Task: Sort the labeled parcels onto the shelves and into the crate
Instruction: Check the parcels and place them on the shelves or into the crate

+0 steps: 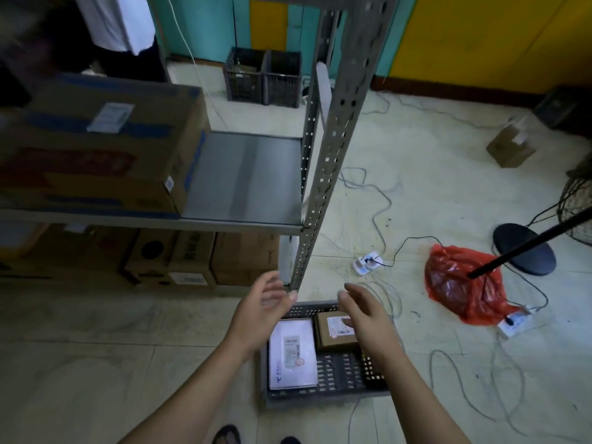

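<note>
Shelf (243,177) bears 1 carton (96,145); floor (96,347) bears crate (326,397).

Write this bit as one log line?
hands: left open, right open, over crate | crate: white parcel, brown box | holding: nothing

Your two forearms are bare up to the bottom edge of the frame, with no sleeve visible on them. Your left hand (262,306) and your right hand (363,310) wear no glove, ring or watch. At the bottom centre you have dark footwear (228,434); its type is not clear.
</note>
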Motion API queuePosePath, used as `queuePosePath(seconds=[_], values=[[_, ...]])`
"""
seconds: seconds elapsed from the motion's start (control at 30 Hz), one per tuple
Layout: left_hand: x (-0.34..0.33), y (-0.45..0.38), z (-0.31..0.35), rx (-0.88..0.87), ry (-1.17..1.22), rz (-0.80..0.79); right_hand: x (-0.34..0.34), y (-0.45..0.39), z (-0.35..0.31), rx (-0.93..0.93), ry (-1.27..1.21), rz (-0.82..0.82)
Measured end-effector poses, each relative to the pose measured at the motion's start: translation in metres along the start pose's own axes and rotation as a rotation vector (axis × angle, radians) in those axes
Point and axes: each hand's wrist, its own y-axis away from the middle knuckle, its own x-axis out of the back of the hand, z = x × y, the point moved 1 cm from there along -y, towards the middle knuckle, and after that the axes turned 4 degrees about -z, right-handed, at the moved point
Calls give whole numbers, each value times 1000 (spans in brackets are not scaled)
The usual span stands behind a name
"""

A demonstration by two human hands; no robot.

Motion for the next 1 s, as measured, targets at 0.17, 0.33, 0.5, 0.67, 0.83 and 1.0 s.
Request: queuePosePath(seconds=[0.17,0.33,0.5,0.67,0.83,1.0], values=[[14,35,54,-97,65,91,-3,31,-54,153,8,20],[40,73,73,-155,99,195,-21,63,-99,317,38,-37],[81,114,75,-184,134,299,-57,94,-126,413,29,-85],[152,166,68,-219,181,394,-123,125,-159,487,49,-155],[235,213,57,-230,206,448,-203,151,-185,542,76,-185],[333,259,39,-258,157,502,-301,185,-215,595,108,-218]])
